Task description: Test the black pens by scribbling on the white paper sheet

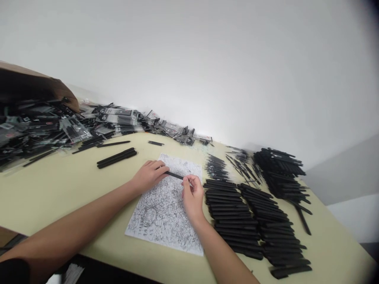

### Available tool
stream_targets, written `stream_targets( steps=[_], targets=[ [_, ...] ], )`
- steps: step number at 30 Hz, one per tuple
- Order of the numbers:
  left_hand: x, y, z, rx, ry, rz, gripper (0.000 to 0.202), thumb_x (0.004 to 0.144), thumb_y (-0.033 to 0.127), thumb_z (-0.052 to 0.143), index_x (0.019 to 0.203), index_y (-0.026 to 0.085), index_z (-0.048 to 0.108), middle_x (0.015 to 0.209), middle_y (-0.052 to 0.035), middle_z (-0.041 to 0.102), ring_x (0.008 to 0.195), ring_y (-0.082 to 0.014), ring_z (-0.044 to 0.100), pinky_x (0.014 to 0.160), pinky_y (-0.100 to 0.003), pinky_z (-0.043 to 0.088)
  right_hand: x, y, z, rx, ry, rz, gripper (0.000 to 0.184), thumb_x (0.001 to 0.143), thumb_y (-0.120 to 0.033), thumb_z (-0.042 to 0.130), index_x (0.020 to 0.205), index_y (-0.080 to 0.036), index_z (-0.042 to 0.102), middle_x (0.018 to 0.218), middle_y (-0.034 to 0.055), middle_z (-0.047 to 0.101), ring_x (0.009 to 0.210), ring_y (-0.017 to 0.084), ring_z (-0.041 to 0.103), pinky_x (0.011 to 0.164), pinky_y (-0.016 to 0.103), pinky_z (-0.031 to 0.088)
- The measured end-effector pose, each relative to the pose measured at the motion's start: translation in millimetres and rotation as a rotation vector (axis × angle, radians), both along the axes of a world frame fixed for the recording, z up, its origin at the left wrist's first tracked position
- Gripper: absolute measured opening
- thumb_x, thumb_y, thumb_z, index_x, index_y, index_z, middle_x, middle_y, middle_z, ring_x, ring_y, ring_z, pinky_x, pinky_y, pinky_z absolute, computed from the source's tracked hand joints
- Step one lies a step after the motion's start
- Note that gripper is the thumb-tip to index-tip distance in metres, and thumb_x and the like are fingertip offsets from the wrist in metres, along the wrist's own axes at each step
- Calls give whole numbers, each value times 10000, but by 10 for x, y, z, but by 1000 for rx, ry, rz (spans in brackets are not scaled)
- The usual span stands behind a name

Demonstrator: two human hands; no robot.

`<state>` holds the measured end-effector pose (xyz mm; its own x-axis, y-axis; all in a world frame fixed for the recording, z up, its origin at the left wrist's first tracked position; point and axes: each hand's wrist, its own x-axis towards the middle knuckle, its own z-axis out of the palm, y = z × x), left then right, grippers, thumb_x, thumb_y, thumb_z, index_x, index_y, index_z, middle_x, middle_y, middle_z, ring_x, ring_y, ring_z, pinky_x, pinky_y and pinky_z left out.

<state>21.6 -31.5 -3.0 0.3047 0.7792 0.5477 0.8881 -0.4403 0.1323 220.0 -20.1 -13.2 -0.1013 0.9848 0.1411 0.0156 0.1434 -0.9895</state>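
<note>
With the middle of the scribbled paper [166, 225] taken as the dial's centre, a black pen [177, 175] is held toward twelve o'clock, one end gripped by the left hand [150, 176], the other pinched by the right hand [193, 196]; whether it is whole cannot be told. At three o'clock, two rows of pens [232, 217] are already laid out, and thin dark sticks [217, 167] are spread at two. Much seems to be left: packets [118, 116] are heaped at eleven o'clock, with loose pens [117, 157] set down at ten.
</note>
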Motion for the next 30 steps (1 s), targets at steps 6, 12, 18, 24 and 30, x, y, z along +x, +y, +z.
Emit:
stream_targets(
  steps=[6, 12, 18, 24, 30],
  targets=[
    [22, -21, -22, 8, -58, -4, 243, 969, 347, 456, 1023, 193, 636, 976, -77, 658, 897, -188, 611, 802, -322, 446, -1, -32, 34, -32, 38, -1, 313, 833, -510, 588, 889, -205, 542, 766, -35, 528, 482, 65, 407, 435, 215, 323],
    [36, -30, -26, 49, -123, 7, 242, 937, 374, 526, 1032, 178, 632, 974, -89, 673, 906, -198, 624, 804, -331, 463, -10, -10, 36, -123, 130, 3, 353, 776, -526, 635, 899, -211, 536, 733, -58, 538, 400, 40, 386, 360, 197, 294],
    [72, -54, -10, 82, -168, -27, 213, 938, 370, 526, 945, 183, 627, 911, -69, 681, 885, -182, 621, 811, -325, 465, -9, 23, 43, -190, 173, -48, 403, 782, -601, 600, 831, -215, 498, 720, -69, 560, 349, 27, 402, 312, 185, 256],
    [78, -87, 22, 156, -194, -41, 196, 929, 365, 546, 923, 187, 628, 912, -70, 682, 892, -178, 620, 822, -319, 456, 5, 47, 28, -209, 116, -44, 484, 807, -669, 540, 683, -208, 457, 557, -78, 503, 304, 43, 375, 308, 203, 232],
    [58, -89, 42, 120, -175, -22, 215, 926, 386, 548, 910, 194, 644, 912, -64, 689, 895, -178, 616, 821, -321, 440, 5, 53, 1, -199, 108, -26, 489, 791, -664, 575, 643, -217, 442, 429, -105, 377, 305, 67, 353, 321, 205, 229]
  ],
)
